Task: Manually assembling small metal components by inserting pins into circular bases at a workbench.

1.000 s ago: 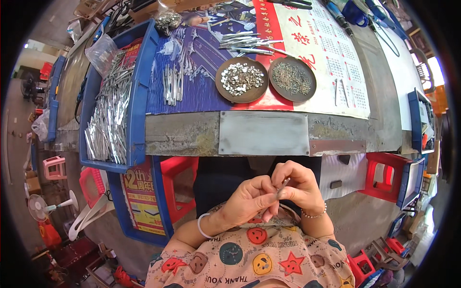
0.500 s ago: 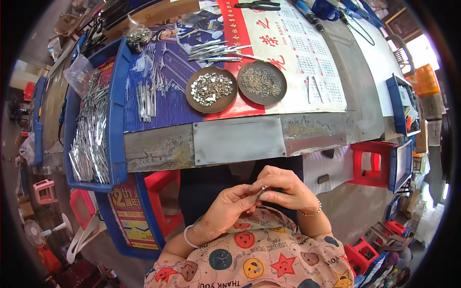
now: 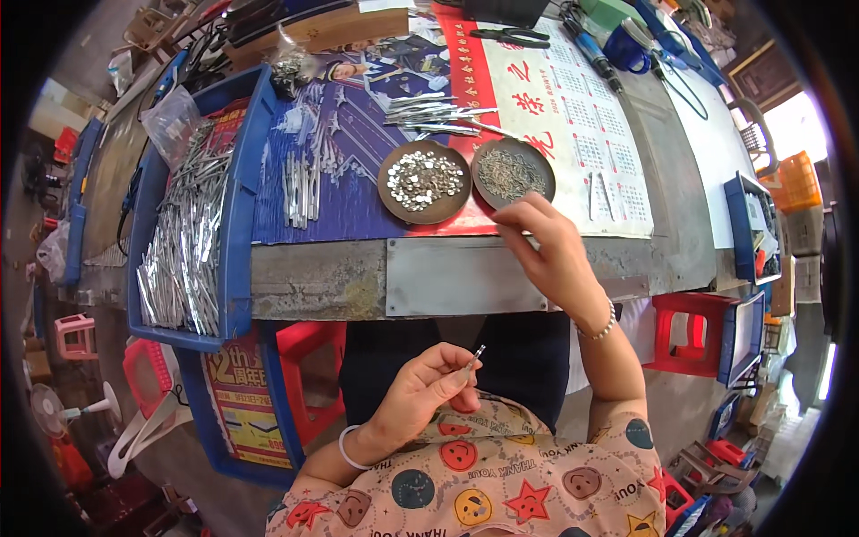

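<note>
My left hand is above my lap, thumb and fingers pinched on a slim metal piece whose shiny tip sticks out past the fingertips; the rest of it is hidden. My right hand reaches over the bench edge, thumb and forefinger apart, fingertips at the near rim of a round brown dish of tiny thin metal pins. Nothing can be made out in those fingers. Beside it on the left, a matching dish holds small shiny discs.
A blue bin full of long silver metal strips stands at the bench's left. More strips lie on the poster, with another pile behind the dishes. Black-handled pliers and a blue mug are farther back.
My right hand has left the left hand and moved up and forward to the pin dish. My left hand stays low, still pinching the metal piece. The view has shifted slightly.
</note>
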### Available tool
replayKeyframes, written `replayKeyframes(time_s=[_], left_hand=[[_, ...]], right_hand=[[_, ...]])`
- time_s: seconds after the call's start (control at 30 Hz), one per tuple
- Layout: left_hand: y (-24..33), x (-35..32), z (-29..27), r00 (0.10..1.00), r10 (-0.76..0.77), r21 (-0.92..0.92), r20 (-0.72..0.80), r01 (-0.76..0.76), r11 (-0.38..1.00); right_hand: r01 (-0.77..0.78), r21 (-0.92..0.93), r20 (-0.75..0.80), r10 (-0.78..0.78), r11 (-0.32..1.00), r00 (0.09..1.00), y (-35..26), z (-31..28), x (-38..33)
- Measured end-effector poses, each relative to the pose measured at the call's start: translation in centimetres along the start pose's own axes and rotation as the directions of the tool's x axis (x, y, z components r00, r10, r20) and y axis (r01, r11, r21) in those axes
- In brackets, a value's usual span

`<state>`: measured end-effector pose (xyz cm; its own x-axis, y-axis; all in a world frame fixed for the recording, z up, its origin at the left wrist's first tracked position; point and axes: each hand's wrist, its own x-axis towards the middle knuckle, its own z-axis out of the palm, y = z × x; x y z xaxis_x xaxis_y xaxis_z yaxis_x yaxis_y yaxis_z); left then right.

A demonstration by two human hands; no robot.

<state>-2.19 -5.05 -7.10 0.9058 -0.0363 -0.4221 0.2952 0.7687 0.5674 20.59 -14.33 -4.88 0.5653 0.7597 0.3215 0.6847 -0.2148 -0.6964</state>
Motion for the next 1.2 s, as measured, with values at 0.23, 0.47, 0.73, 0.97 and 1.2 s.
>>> replayKeyframes(time_s=[0.23,0.47,0.73,0.97,1.2], left_hand=[[0.7,-0.6,-1.4,0.998,0.054,-0.029,-0.028,-0.054,0.998],[0.7,-0.6,-2.8,0.992,0.113,-0.070,-0.061,-0.117,0.991],[0.7,-0.4,-2.4,0.987,0.156,-0.049,-0.044,-0.158,0.986],[-0.1,0.4,-2.4,0.944,0.291,-0.025,-0.156,-0.298,0.954],[-0.7,1.6,-1.4,0.938,0.310,0.078,-0.152,-0.301,0.950]], right_hand=[[0.270,-0.387,0.298,-0.157,0.882,0.941,0.1,4.9,4.2],[0.318,-0.377,0.338,-0.190,0.870,0.922,-0.3,6.0,5.1],[0.266,-0.325,0.368,-0.138,0.907,0.920,0.6,5.3,4.8],[-0.004,0.143,0.240,-0.031,0.990,0.970,-3.6,2.4,-0.1],[-0.292,0.462,0.252,0.191,0.838,0.948,-4.6,3.6,-7.6]])
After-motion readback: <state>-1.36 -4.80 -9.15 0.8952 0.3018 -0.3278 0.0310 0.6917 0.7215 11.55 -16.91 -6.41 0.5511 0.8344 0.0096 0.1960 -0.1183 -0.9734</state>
